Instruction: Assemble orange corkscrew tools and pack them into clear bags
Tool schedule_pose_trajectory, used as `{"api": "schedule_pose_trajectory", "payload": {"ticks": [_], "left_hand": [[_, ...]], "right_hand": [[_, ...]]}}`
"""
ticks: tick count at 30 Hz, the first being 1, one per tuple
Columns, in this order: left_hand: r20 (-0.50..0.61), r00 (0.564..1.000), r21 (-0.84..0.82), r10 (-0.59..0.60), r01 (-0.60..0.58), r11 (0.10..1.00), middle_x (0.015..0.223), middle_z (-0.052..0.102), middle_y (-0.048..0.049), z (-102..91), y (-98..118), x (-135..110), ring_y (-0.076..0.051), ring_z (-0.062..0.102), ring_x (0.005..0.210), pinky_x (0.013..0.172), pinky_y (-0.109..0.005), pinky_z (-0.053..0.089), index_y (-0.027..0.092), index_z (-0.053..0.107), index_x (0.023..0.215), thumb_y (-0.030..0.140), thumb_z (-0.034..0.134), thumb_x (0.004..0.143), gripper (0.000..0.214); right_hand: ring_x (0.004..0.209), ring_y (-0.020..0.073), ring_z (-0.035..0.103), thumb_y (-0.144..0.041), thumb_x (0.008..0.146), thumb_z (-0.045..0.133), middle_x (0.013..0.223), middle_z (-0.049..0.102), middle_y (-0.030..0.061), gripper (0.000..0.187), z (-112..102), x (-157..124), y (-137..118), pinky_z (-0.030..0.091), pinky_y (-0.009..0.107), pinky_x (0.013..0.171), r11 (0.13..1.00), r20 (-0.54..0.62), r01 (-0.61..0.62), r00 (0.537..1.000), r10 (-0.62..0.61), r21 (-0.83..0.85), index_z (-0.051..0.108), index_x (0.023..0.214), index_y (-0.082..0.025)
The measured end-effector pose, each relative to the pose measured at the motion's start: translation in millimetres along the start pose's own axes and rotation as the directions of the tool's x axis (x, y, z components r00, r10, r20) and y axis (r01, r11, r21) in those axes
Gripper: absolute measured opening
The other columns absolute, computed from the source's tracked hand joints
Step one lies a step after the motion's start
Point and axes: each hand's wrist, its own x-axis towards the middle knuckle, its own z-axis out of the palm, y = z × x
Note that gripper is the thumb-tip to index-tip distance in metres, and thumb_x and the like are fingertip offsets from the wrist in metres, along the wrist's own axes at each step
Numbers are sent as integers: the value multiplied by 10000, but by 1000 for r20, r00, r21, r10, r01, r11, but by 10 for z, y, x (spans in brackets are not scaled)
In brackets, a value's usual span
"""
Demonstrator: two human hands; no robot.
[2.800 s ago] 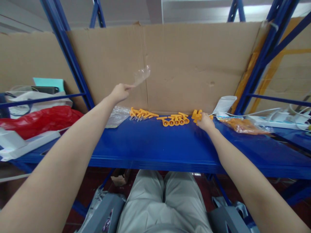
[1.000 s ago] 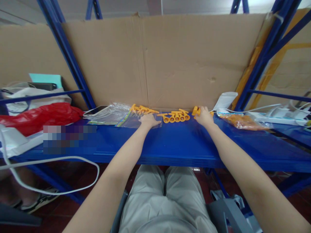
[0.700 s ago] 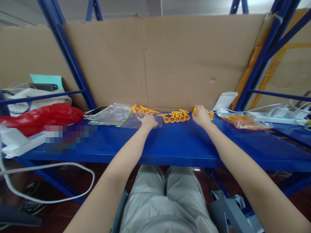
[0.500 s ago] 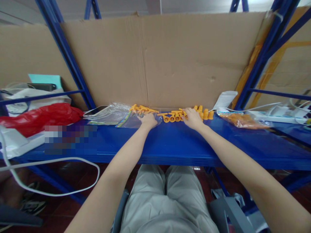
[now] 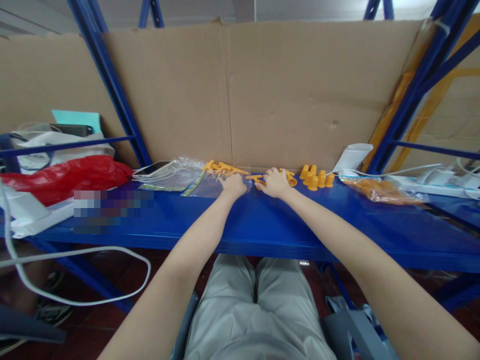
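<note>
My left hand (image 5: 234,186) is on a clear plastic bag (image 5: 204,186), its fingers bent over the right end of the film; the fingertips are partly hidden. Just behind that hand lie several orange-yellow plastic pieces (image 5: 222,169) with thin stems. My right hand (image 5: 276,183) lies palm down over more orange pieces, thumb and fingers apart. A ring-shaped orange piece (image 5: 292,183) shows at its right side and a stemmed one (image 5: 254,177) at its left. The parts under the palm are hidden. Farther right stand several orange cup-like pieces (image 5: 312,179) in a cluster.
More clear bags (image 5: 172,176) and a white cable lie to the left, beside a red plastic bag (image 5: 75,177). A filled bag of orange parts (image 5: 382,190) and a power strip (image 5: 442,184) are at the right. Cardboard (image 5: 277,90) backs the blue shelf (image 5: 258,225).
My right hand has moved left along the row of orange pieces, uncovering the cup-like cluster; ring pieces that showed left of it are now mostly covered. My left hand stays at the bag.
</note>
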Motion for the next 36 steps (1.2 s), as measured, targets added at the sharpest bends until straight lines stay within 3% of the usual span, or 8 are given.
{"api": "schedule_pose_trajectory", "payload": {"ticks": [5,10,15,20,22,27,31,36], "left_hand": [[17,1000,7,10,-10,1000,1422,560,-139,47,-12,35,-337,455,1365,1163,-590,240,218,583,1339,322,513,865,490],[21,999,-24,24,-24,999,1387,587,-157,43,-2,32,-347,480,1344,1154,-625,228,214,555,1371,298,540,851,526],[39,998,-25,43,-42,999,1342,616,-179,53,4,47,-348,527,1301,1152,-574,270,170,607,1313,312,569,836,499],[56,994,-23,96,-95,995,1294,647,-178,95,9,68,-323,555,1270,1146,-526,307,149,668,1201,253,557,826,405],[66,991,-35,116,-114,993,1260,666,-174,110,14,70,-321,572,1247,1141,-526,314,153,677,1175,265,569,818,390],[51,989,-110,137,-131,985,1207,686,-178,133,18,79,-338,593,1212,1086,-542,381,157,697,1109,268,589,801,344],[44,992,-158,122,-114,981,1111,709,-187,150,-7,110,-349,627,1150,1009,-489,456,144,720,996,272,617,785,267],[-32,994,-223,109,-113,968,940,718,-154,206,-56,174,-335,666,1031,875,-396,513,154,705,819,399,718,706,270]], "right_hand": [[1257,367,442,-534,936,427,1289,598,209,530,97,124,-116,264,618,1058,999,49,-50,998,51,-21,699,1189,-156],[1240,369,462,-419,916,452,1268,613,199,443,93,159,-181,328,566,1016,991,63,-128,990,126,32,698,1196,-178],[1198,353,517,-338,913,462,1194,642,237,432,-68,135,-96,348,516,1004,982,-29,-175,984,177,75,641,1197,-66],[1097,336,600,-312,913,498,1122,674,216,354,-221,132,125,384,489,959,942,-106,-249,955,278,225,577,1175,-87],[1052,314,622,-296,909,506,1111,680,191,348,-214,121,219,418,454,919,921,-130,-201,958,256,335,546,1198,-106],[926,246,646,-261,884,544,1047,684,134,300,-28,17,378,473,350,792,857,-218,57,974,65,512,530,1162,-147],[896,235,646,-232,845,600,1009,685,125,233,120,-66,480,481,344,784,858,-157,58,987,26,510,553,1063,-163],[893,224,650,-183,793,642,995,695,95,235,198,-76,579,492,358,814,855,-120,83,993,-24,512,577,1019,-179]]}}
